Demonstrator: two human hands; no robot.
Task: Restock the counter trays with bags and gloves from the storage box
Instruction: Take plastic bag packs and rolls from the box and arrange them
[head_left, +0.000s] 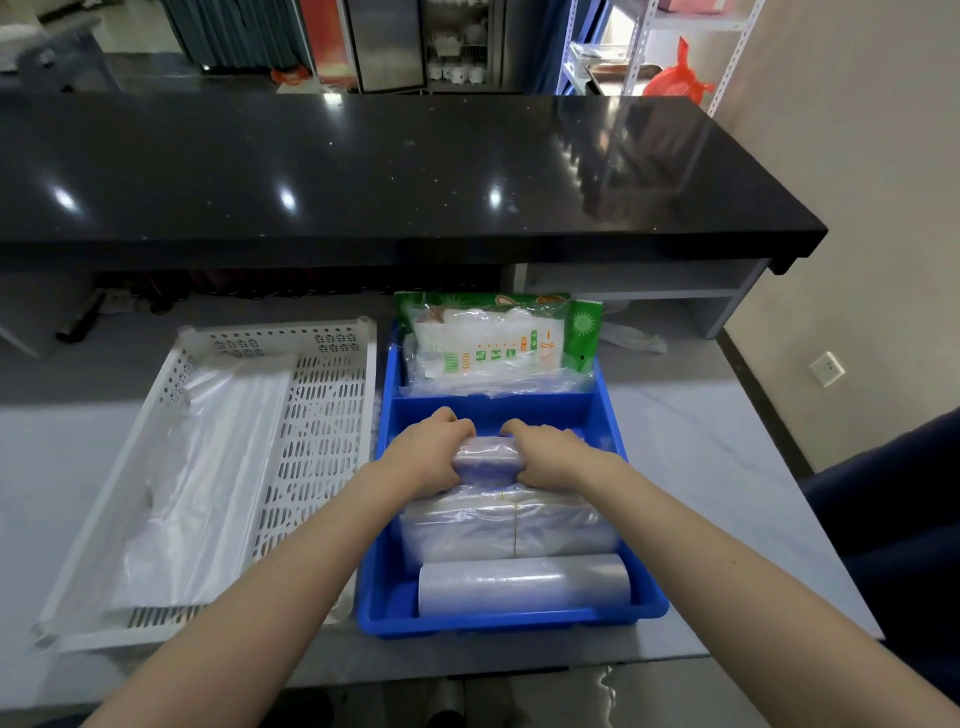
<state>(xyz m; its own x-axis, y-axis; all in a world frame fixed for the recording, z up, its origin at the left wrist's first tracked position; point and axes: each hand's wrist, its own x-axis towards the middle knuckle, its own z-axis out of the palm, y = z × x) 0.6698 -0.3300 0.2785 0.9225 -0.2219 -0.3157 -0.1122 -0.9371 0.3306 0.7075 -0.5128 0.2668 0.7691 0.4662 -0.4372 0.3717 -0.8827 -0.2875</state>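
A blue divided tray (387, 587) stands on the grey counter. In its near compartment lie a roll of clear bags (523, 583) at the front and a tied bundle of clear bags (506, 525) behind it. My left hand (428, 454) and my right hand (553, 456) both grip a small stack of clear bags (485, 460) from either end, just above the bundle. The far compartment holds a green-and-white pack of disposable gloves (493, 343). To the left, a white perforated tray (311, 447) contains a flat sheet of clear bags (197, 478).
A raised black countertop (363, 171) runs across behind the trays, with a shelf opening beneath it. A loose bit of clear plastic (631, 335) lies right of the blue tray. The counter's front edge (467, 667) is close to me. A wall rises on the right.
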